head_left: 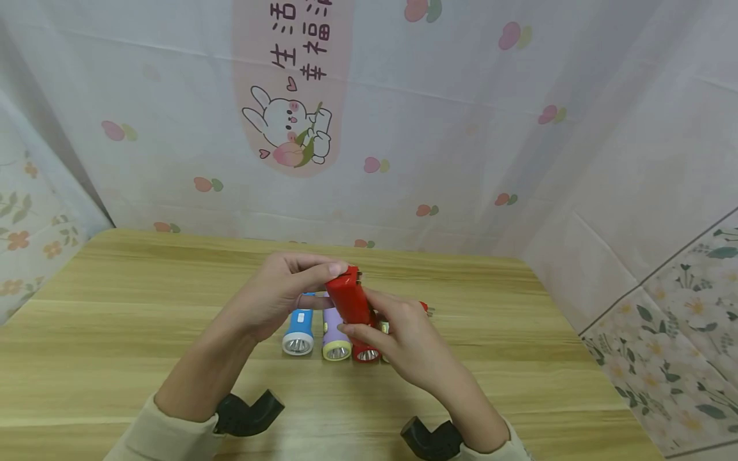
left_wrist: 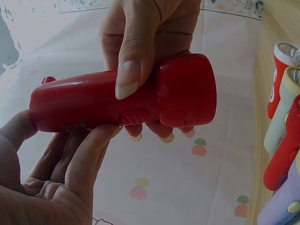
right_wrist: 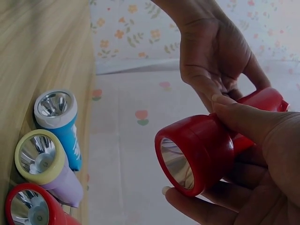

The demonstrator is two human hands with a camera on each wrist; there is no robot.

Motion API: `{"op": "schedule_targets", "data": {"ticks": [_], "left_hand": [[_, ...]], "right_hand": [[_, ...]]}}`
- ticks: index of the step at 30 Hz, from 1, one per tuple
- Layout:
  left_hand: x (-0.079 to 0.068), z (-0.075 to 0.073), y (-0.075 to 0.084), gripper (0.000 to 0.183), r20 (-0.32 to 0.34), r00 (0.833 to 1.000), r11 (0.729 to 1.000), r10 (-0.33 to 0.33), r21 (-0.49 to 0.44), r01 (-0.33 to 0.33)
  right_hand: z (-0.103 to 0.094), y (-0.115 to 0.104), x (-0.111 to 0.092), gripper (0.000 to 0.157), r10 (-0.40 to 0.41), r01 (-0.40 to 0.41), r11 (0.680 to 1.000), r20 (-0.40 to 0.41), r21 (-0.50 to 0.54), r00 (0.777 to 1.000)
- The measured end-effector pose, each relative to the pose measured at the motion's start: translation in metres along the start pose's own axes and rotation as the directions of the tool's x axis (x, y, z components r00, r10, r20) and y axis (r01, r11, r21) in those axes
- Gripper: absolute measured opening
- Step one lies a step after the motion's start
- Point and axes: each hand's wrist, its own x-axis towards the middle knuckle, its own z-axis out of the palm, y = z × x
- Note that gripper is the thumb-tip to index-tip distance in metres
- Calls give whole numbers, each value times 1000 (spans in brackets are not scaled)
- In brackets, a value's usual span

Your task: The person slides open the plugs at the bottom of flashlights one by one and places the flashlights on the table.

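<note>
Both hands hold a red flashlight above the table. My left hand pinches its narrow tail end between thumb and fingers, where metal plug prongs stick out. My right hand grips it at the neck, thumb on one side and fingers on the other. The clear lens and silver reflector of the held flashlight show in the right wrist view. A ridged red switch lies on its body in the left wrist view, close to the right thumb.
Behind and below the hands, several flashlights lie in a row on the wooden table: blue, purple, red, pale green, and red with a white head. A printed cloth hangs along the table's far edge.
</note>
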Motion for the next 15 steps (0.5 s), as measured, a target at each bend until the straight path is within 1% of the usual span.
{"op": "schedule_targets", "data": {"ticks": [7, 15], "left_hand": [[0, 0, -1, 37, -2, 1000, 1000, 1, 11, -1], [0, 3, -2, 39, -30, 999, 1000, -21, 21, 22]], "right_hand": [[1, -1, 0, 38, 18, -18, 1000, 3, -16, 1000], [3, 1, 0, 39, 13, -13, 1000, -9, 20, 1000]]}}
